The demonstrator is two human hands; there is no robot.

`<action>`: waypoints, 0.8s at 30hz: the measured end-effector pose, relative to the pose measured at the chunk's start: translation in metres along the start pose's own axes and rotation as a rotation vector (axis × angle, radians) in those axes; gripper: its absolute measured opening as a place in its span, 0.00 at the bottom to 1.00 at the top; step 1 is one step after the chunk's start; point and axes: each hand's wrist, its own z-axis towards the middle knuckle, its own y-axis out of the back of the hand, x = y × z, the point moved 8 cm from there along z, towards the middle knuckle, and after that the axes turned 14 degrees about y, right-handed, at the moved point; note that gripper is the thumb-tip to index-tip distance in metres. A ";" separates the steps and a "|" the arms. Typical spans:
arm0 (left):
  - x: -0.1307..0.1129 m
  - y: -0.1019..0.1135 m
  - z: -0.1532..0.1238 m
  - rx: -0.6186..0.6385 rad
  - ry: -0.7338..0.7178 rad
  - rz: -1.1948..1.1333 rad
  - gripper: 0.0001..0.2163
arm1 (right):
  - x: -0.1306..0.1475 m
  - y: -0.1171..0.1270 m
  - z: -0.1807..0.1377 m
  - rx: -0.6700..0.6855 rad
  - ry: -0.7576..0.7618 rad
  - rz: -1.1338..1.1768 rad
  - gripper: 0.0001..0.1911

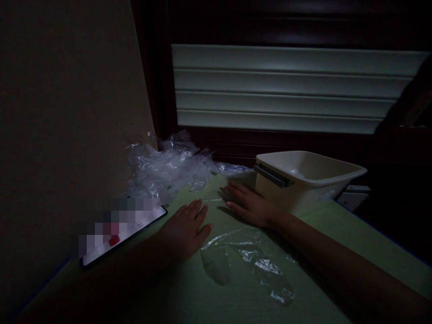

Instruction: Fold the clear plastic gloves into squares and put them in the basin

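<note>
A thin, clear plastic film (pixel 258 258) lies spread on the green tabletop, with two lobes reaching toward me. Whether it is a disposable glove or a bag I cannot tell. My left hand (pixel 185 229) rests palm down at its left edge, fingers stretched out. My right hand (pixel 248 204) is also flat and palm down, fingers apart, near the film's far end and beside the cream bin (pixel 286 184). Neither hand grips anything. Beyond my left hand sits a crumpled heap of similar clear plastic (pixel 165 162).
A lit phone or tablet (pixel 128 236) lies at the left, its screen partly blurred out. The bin has a grey handle and some clear plastic inside. Behind the green tabletop (pixel 320 279) stands a dark wooden panel with pale slats (pixel 276 85); a wall (pixel 74 112) borders the left. Lighting is dim.
</note>
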 end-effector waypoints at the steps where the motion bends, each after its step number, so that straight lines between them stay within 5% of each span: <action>1: 0.000 0.000 0.000 -0.026 0.004 -0.011 0.23 | 0.009 0.010 0.002 -0.064 0.045 -0.037 0.28; 6: 0.000 -0.001 -0.001 -0.127 -0.047 -0.059 0.22 | 0.073 0.038 -0.001 -0.176 0.307 -0.043 0.13; 10: 0.003 -0.002 0.000 -0.167 -0.048 -0.082 0.21 | 0.109 0.033 -0.015 -0.153 0.479 0.059 0.09; 19: 0.002 0.016 -0.003 -0.343 -0.092 -0.230 0.20 | 0.107 0.008 -0.034 0.088 0.413 0.215 0.10; 24: -0.006 0.025 -0.008 -0.187 -0.294 -0.314 0.15 | 0.105 0.010 -0.035 0.136 0.404 0.170 0.10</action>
